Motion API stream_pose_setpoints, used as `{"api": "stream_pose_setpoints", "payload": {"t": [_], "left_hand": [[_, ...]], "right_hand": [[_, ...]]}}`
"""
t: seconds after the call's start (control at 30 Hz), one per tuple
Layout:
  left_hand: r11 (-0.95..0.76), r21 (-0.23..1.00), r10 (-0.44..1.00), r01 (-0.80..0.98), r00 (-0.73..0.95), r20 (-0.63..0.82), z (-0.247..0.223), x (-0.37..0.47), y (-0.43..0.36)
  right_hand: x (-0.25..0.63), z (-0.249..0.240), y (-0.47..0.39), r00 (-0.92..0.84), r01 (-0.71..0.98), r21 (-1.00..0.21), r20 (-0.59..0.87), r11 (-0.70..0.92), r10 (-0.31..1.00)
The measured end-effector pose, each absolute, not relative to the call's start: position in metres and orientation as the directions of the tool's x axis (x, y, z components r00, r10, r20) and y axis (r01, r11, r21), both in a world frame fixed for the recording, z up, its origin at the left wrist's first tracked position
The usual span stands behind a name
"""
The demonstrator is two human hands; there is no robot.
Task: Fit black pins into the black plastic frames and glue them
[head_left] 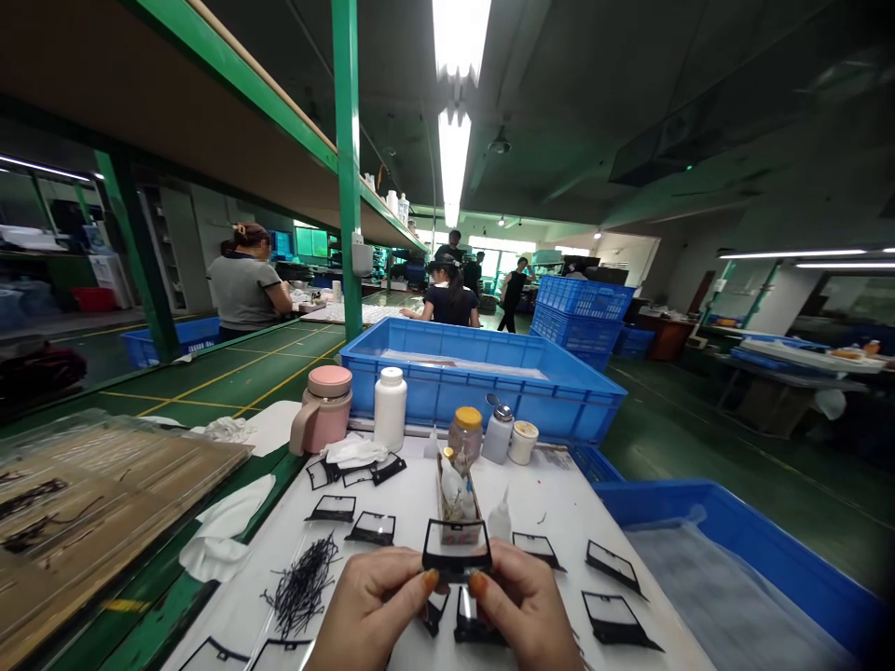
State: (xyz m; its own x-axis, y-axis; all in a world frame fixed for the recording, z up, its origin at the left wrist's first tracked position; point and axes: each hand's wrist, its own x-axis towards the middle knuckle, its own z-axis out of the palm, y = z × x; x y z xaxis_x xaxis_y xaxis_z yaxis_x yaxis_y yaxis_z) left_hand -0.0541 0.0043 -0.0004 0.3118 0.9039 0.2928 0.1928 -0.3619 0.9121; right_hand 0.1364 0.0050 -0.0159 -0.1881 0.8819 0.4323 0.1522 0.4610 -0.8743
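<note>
A black frame with a clear window [457, 561] is held up above the white worktop, in the lower middle of the head view. My left hand [381, 601] pinches its left lower corner between thumb and fingers. At the right lower corner, my right hand [528, 606] grips it the same way. Similar black frames lie on the worktop on both sides, such as one at the right [616, 620] and one at the left [374, 527]; others are partly hidden beneath my hands. A pile of thin black strips [302, 585] rests left of my left hand.
Behind the held frame stands a narrow box of small bottles [458, 494]. Farther back are a pink mug [328, 410], a white bottle [390, 410], jars and a large blue crate [475, 391]. A blue bin [755, 531] is at right. Several people are in the background.
</note>
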Motion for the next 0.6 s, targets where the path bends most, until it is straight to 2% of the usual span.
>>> {"api": "stream_pose_setpoints", "payload": {"t": [0.23, 0.37, 0.6], "left_hand": [[-0.325, 0.934, 0.911, 0.15, 0.316, 0.266, -0.002, -0.053, 0.004], [-0.302, 0.942, 0.92, 0.149, 0.304, 0.247, -0.001, -0.054, 0.003], [-0.247, 0.966, 0.933, 0.081, 0.29, 0.214, 0.002, -0.054, 0.0]], "right_hand": [[0.135, -0.013, 0.003, -0.216, 0.033, -0.92, 0.376, 0.391, 0.901], [0.136, -0.005, -0.002, -0.248, 0.017, -0.947, 0.307, 0.321, 0.919], [0.14, -0.008, -0.001, -0.247, -0.019, -0.961, 0.273, 0.277, 0.93]]}}
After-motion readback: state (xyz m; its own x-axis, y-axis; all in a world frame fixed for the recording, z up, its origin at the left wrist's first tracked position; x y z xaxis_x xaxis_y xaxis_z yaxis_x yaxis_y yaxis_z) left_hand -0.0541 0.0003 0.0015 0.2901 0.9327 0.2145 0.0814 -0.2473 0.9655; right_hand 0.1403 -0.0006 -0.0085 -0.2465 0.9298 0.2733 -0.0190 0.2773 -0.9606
